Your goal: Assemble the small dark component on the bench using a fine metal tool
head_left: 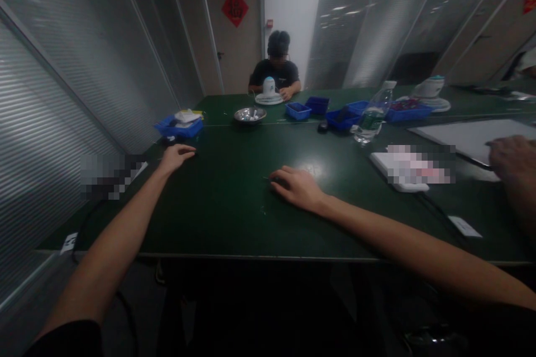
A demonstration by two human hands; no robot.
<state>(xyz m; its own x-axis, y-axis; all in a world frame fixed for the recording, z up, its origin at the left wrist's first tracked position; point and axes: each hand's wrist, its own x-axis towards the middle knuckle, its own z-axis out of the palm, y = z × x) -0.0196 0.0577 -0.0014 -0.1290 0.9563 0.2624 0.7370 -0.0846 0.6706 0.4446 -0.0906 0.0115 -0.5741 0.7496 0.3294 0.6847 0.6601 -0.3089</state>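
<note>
My left hand is at the left of the green table, just in front of a blue basket. Its thumb and fingers come together in a pinch, with a tiny dark spot at the tips that I cannot identify. Near the middle of the table, my right hand rests low with curled fingers closed together. A thin, pale sliver shows by its fingertips; what it is cannot be made out. Small specks lie on the table below that hand.
A metal bowl with small white pieces stands farther back. Blue trays, a plastic bottle and a white device are to the right. A person sits opposite behind a small fan; another person's hand is at right.
</note>
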